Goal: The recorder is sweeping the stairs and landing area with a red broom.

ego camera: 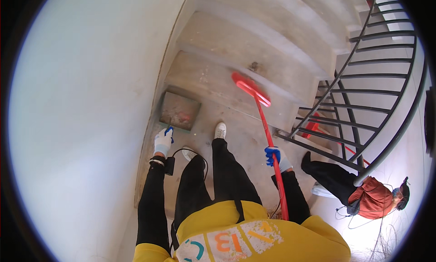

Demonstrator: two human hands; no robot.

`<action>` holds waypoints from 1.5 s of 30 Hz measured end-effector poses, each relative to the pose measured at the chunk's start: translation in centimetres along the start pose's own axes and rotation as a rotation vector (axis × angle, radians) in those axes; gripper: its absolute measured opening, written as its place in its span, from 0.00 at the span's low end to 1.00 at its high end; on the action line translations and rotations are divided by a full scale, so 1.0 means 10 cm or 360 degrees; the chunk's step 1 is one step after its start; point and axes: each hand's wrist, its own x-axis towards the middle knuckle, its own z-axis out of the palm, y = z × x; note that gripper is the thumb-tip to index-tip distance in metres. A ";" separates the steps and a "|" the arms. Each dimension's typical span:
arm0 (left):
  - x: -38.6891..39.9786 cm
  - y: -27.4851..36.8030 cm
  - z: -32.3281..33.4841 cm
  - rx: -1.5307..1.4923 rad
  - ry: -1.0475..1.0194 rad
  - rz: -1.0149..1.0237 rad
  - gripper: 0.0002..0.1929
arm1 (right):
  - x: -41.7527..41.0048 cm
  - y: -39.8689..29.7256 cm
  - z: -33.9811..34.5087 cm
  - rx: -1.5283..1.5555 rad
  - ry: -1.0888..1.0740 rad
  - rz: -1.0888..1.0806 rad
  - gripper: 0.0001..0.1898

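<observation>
My left hand (164, 139), in a white and blue work glove, grips the handle of a dustpan (180, 109). Dusty debris lies in the pan, which rests by the wall at the foot of the stairs. In my right hand (277, 158), gloved alike, is the red shaft of a broom (264, 120). Its red head (251, 89) is over the lowest steps, with the bristles pointing up the stairs. A dark patch of dirt (253, 66) marks the step just beyond the broom head.
Concrete stairs (235, 33) curve upward ahead. A white wall (85, 108) runs along the left, and a dark metal railing (354, 105) along the right. Beyond the railing stands another person (369, 197) near a second red broom (310, 125). A black cable hangs by my left wrist.
</observation>
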 end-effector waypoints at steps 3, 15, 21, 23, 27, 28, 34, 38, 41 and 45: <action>-0.02 -0.02 -0.04 0.0138 0.0130 0.0134 0.19 | 0.22 0.01 0.11 0.0110 -0.0246 0.0024 0.06; 0.05 -0.39 -0.32 0.0050 -0.0050 -0.0146 0.19 | -0.31 0.04 1.30 0.0012 -0.0928 0.0163 0.07; -0.10 -0.30 -0.19 0.0004 -0.0014 -0.0161 0.18 | -0.07 -0.47 1.04 -0.0272 -0.0440 -0.0022 0.07; -0.18 -0.22 -0.12 0.0008 -0.0034 -0.0161 0.18 | 0.07 -0.41 1.22 -0.0491 -0.0511 -0.0006 0.07; -0.26 0.05 -0.06 0.0146 0.0133 -0.0073 0.17 | 0.06 0.26 1.27 -0.0687 -0.0724 0.0136 0.09; -0.26 -0.01 -0.05 0.0134 0.0145 -0.0087 0.17 | -0.05 0.37 1.22 -0.0734 -0.0792 0.0271 0.08; -0.19 -0.07 0.03 0.0128 -0.0038 -0.0171 0.18 | -0.48 0.14 0.94 -0.1093 -0.0692 0.0059 0.10; -0.27 -0.21 0.15 0.0192 0.0220 -0.0001 0.18 | 0.17 -0.60 1.10 -0.1337 -0.0599 -0.0231 0.10; -0.35 0.04 0.28 0.0028 0.0022 -0.0151 0.18 | 0.70 -1.30 1.26 -0.1519 -0.0577 -0.0361 0.08; -0.61 0.09 0.24 -0.0042 0.0062 -0.0123 0.18 | 0.85 -1.62 1.59 -0.2412 -0.0455 -0.0492 0.08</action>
